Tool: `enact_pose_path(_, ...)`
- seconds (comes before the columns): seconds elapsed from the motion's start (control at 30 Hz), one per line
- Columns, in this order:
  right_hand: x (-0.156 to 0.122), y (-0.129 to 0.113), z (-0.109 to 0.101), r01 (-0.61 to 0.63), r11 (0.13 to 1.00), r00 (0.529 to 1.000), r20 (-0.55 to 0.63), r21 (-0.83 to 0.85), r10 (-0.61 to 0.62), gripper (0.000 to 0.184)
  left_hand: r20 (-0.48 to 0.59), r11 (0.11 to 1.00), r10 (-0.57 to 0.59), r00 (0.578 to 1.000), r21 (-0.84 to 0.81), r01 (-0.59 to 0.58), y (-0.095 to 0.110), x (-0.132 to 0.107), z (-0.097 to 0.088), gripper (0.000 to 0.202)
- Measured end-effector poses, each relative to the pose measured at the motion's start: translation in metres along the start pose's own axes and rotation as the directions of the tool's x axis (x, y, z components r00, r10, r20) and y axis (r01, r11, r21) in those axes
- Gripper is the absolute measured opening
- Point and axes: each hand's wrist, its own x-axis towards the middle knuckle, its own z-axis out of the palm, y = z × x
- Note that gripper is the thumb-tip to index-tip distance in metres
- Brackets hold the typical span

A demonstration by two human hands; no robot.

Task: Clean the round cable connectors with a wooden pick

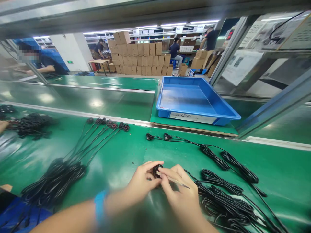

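My left hand [143,176] is closed around a small round black cable head [157,170], holding it just above the green bench. In my right hand [181,186] a thin pale tool [173,180] is pinched, its blunt end touching the cable head and its dark pointed end sticking out to the right. Whether it is a pair of tweezers I cannot tell. Two similar black heads [167,136] with coiled cables [240,166] lie behind and to the right. Beside my right hand is a heap of bundled black cables [225,204].
Several cables with round heads [110,124] lie in a bundle [55,178] on the left. A blue tray [194,117] stands on a raised board behind the bench. More cables [31,124] lie far left, near another person's hand [3,125]. A metal post [274,103] slants at right.
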Motion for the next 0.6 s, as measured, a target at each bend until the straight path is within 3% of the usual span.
enact_pose_path(0.1, 0.004, -0.003, 0.002, -0.112, 0.994, 0.994, 0.000, 0.002, 0.112, 0.018, -0.035, 0.993, 0.067, 0.997, 0.098, -0.063, 0.000, 0.000, 0.002, 0.045)
enact_pose_path(0.23, 0.012, -0.003, -0.014, -0.206, 0.970, 0.978, 0.031, 0.128, 0.204, 0.015, 0.015, 0.996, -0.062, 0.998, -0.065, 0.062, 0.001, 0.006, -0.001, 0.058)
enact_pose_path(0.4, 0.022, 0.005, -0.036, -0.116, 0.991, 0.993, 0.044, 0.067, 0.113, 0.010, 0.130, 0.985, -0.065, 0.989, -0.152, 0.085, 0.000, 0.011, -0.010, 0.062)
enact_pose_path(0.6, 0.022, 0.009, -0.032, 0.043, 0.999, 0.987, 0.153, 0.012, -0.044, 0.013, 0.172, 0.973, -0.058, 0.983, -0.212, 0.094, 0.000, 0.008, -0.009, 0.058)
